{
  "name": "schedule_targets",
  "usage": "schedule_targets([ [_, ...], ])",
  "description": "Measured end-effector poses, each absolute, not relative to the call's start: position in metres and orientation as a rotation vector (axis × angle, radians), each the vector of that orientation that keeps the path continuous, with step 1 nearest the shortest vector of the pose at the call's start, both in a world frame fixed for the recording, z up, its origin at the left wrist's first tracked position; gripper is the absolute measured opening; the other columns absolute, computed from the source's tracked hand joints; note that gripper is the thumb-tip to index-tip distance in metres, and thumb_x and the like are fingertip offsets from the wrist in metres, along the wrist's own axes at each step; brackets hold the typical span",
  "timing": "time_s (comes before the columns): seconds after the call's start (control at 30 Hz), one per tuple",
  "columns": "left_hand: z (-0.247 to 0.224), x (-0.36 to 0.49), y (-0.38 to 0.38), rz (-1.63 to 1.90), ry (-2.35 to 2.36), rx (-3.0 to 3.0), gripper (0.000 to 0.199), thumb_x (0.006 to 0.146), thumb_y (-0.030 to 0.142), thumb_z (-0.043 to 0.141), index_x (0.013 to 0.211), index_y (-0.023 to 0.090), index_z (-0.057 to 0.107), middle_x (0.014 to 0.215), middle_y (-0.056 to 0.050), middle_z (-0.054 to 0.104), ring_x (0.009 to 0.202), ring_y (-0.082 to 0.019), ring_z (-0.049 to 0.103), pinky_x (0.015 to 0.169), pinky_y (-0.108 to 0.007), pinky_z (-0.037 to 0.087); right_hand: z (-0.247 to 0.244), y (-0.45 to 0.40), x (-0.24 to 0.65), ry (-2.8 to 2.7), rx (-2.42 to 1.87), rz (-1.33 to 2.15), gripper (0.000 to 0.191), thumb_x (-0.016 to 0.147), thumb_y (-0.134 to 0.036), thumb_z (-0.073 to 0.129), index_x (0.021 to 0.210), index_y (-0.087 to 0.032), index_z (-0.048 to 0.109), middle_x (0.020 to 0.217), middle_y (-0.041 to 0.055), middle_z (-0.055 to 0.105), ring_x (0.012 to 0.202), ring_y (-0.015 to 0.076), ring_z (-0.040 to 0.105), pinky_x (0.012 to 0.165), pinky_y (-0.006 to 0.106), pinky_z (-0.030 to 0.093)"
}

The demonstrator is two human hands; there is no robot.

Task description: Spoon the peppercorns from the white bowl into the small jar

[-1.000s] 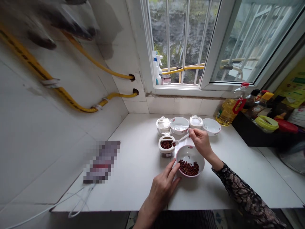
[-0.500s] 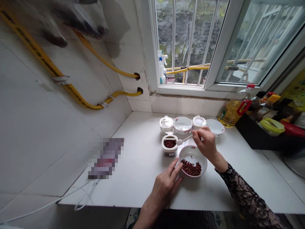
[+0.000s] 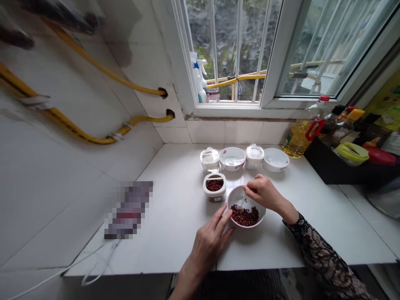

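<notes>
Spoon [image 3: 241, 203], handle mostly hidden, sits pinched in the right grip [image 3: 265, 193]; the splayed left grip [image 3: 208, 238] touches the bowl [image 3: 234, 197].

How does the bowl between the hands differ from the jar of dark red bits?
The bowl is wider than the jar. The bowl's top is fully open; the jar's has a white bar across it. A spoon in the right hand dips into the bowl; none shows in the jar. Both hold dark red bits.
</notes>
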State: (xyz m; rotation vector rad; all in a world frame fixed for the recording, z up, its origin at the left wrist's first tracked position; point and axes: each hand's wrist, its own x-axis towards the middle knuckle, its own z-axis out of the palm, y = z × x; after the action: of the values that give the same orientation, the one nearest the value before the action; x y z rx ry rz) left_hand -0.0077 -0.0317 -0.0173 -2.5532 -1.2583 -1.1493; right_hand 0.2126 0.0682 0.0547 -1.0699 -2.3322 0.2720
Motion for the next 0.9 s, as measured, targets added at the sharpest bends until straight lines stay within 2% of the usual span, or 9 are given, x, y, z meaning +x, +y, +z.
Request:
schedule_targets([
  [0.13, -0.017, -0.0079, -0.0314, -1.16, -1.243, -2.545, 0.043, 0.1, 0.023, 0.048, 0.142, 0.017, 0.043, 0.131, -0.018, 0.063, 0.112, -0.023, 0.068, 0.083, -0.027, 0.06, 0.0538, 0.0694, 0.2171, -2.2, -1.135, 0.414, 0.049, 0.093, -0.034, 0.046, 0.048, -0.019, 0.036, 0.043, -0.0067, 0.036, 0.047, 0.0079, 0.021, 0.063, 0.027, 0.033],
  [0.37, -0.0165, -0.008, -0.0321, -1.139, -1.253, -2.546, 0.037, 0.101, 0.023, 0.046, 0.136, 0.015, 0.048, 0.131, -0.018, 0.062, 0.111, -0.023, 0.068, 0.083, -0.028, 0.06, 0.0557, 0.0697, 0.2192, -2.008, -1.254, 0.684, 0.047, 0.089, -0.044, 0.046, 0.049, -0.02, 0.037, 0.048, -0.0038, 0.034, 0.049, 0.0089, 0.03, 0.048, 0.025, 0.023],
  [0.9, -0.0175, -0.008, -0.0316, -1.152, -1.235, -2.543, 0.037, 0.1, 0.023, 0.047, 0.136, 0.013, 0.048, 0.131, -0.019, 0.062, 0.112, -0.023, 0.067, 0.083, -0.027, 0.059, 0.0564, 0.0711, 0.2158, -1.761, -1.291, 0.89, 0.047, 0.081, -0.052, 0.05, 0.048, -0.019, 0.045, 0.047, -0.0034, 0.036, 0.048, 0.0081, 0.028, 0.046, 0.024, 0.023],
])
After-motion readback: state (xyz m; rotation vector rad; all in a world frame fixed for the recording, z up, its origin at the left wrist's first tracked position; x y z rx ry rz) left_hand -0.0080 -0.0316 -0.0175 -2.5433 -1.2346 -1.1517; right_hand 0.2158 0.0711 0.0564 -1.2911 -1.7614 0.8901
